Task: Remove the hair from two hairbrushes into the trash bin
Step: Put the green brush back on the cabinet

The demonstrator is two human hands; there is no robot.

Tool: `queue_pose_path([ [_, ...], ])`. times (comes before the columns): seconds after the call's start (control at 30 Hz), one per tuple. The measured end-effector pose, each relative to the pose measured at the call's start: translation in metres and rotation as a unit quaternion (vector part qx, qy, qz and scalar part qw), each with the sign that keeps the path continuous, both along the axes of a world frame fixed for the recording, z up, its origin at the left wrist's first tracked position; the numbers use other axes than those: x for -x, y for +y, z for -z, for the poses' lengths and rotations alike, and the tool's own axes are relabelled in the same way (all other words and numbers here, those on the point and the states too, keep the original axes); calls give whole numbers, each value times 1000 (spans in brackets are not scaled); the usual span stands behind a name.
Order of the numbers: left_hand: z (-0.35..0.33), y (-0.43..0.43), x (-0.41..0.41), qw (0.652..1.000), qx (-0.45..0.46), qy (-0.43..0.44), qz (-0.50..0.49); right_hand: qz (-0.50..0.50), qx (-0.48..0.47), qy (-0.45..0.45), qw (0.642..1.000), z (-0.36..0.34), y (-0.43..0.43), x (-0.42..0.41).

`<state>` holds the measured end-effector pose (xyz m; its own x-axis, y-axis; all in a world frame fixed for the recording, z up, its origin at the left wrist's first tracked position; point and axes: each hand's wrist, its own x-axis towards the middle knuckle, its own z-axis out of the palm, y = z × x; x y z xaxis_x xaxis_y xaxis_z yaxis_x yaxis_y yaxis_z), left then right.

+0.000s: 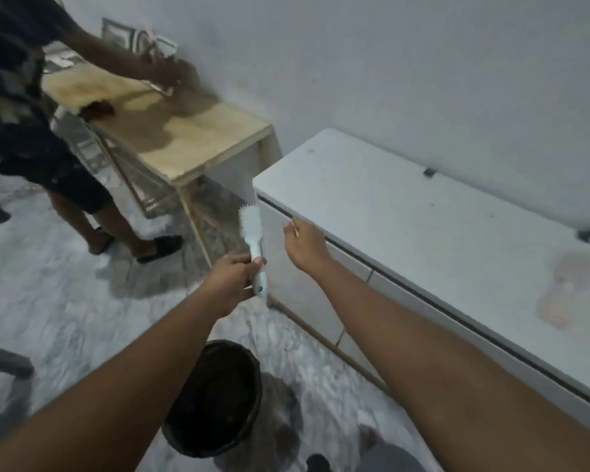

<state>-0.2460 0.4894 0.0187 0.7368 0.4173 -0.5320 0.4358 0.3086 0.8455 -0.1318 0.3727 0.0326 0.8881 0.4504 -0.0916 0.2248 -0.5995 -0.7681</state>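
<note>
Upright white hairbrush [252, 240], pale bristles, left hand [232, 281] gripping handle.

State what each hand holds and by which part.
The left hand grips the white hairbrush by its handle, bristle head up. The right hand holds no visible object, fingers pinched.

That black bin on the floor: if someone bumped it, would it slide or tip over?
The bin looks squat and wide-mouthed, so it probably slides rather than tips. The floor seems smooth and polished, which favours sliding. It appears nearly empty, so it is likely light and easily shoved; the blur leaves its material unclear.
</note>
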Motion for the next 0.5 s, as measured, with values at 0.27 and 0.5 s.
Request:
queue_pose_path([
  [0.27, -43, -130, -116, 979, 11, -14, 204, 177, 2, -34, 984, -51, -160, -62],
  [0.5, -35, -268, -184, 950, 24, -7, 311, 298, -3, -26, 954, -42, -289, -95],
])
